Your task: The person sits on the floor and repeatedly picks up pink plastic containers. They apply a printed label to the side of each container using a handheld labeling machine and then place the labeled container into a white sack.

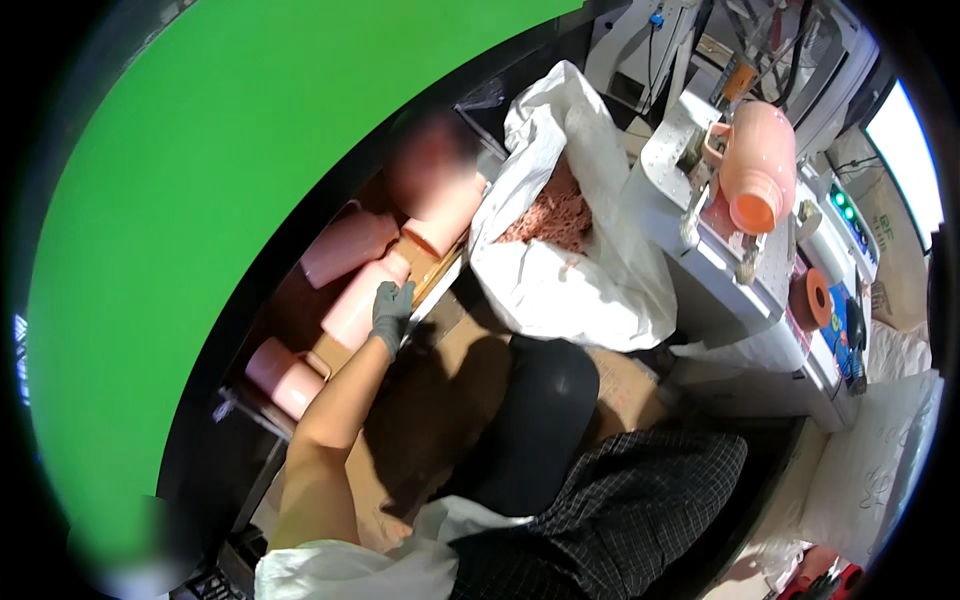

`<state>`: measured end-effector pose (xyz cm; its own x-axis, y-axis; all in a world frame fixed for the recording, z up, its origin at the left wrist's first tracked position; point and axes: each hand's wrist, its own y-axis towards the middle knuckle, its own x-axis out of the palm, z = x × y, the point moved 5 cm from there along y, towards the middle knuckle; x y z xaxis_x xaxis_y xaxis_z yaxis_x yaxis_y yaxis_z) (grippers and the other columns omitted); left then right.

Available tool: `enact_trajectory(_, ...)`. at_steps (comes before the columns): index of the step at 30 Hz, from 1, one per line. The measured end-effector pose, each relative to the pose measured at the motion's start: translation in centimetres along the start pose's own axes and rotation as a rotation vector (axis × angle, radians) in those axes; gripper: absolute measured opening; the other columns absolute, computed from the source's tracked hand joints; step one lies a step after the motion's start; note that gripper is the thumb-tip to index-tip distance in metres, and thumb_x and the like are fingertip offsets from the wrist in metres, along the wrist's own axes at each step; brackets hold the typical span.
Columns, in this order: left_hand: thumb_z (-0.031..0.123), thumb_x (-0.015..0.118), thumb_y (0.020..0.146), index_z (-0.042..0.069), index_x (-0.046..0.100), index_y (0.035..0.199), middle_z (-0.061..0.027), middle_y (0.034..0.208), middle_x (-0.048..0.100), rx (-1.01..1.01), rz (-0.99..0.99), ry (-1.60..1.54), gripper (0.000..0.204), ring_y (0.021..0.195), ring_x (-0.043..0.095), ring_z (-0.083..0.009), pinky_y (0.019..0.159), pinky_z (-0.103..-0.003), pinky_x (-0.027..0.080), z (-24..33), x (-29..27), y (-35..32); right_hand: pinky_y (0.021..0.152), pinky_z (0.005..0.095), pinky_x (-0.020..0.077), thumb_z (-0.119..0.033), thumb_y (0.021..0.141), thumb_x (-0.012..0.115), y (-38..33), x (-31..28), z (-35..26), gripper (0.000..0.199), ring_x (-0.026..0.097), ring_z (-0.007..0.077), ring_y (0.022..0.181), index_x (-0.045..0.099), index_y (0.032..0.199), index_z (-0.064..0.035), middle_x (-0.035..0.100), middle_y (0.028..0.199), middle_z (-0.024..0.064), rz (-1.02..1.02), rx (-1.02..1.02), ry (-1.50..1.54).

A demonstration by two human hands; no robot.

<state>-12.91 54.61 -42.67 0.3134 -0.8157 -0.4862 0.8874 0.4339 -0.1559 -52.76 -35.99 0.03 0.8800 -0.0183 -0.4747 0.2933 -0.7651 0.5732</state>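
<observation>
My left hand (391, 310), in a grey glove, is closed at the side of a pink plastic jug (362, 305), apparently on its handle, which the fingers hide. This jug lies on its side in a long shallow tray (432, 272). Beside it in the tray lie another pink jug (345, 248), a pink jug with its handle showing (285, 375), and one more pink jug (450, 215) at the far end, partly under a blurred patch. My right hand is out of view.
A white sack (625, 290) holding pink granules (562, 212) stands right of the tray. Farther right, a pink jug (765, 160) rests on a white machine (690, 250). A reddish-brown ring-shaped roll (810, 298) sits nearby. A large green panel (210, 150) borders the left.
</observation>
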Motion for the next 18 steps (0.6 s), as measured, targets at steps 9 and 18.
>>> enact_trajectory(9, 0.028, 0.052, 0.107, 0.019, 0.068, 0.131, -0.0223, 0.109, 0.07, -0.114, 0.32, 0.309, 0.03, 0.091, 0.068, -0.032, 0.076, -0.042, 0.053, -8.9, 0.2, 22.8, 0.105, 0.0362, 0.0496, -0.006, 0.103, 0.063, -17.2, 17.0, -11.0, 0.043, 0.064, 0.025, 0.114, 0.054, 0.144, 0.0042, 0.068, 0.125, 0.0136, -0.841, -0.148, 0.233)
enact_trajectory(18, 0.032, 0.067, 0.101, -0.005, 0.06, 0.126, -0.0131, 0.114, 0.065, 0.228, -0.07, -0.417, 0.046, 0.102, 0.063, -0.0225, 0.089, -0.036, 0.054, 23.1, -3.6, -20.7, 0.1, 0.0339, 0.0516, -0.004, 0.093, 0.074, -32.9, 24.2, -26.3, 0.062, 0.064, 0.0166, 0.112, 0.049, 0.148, 0.0051, 0.068, 0.129, 0.0134, -1.385, 0.317, 0.925)
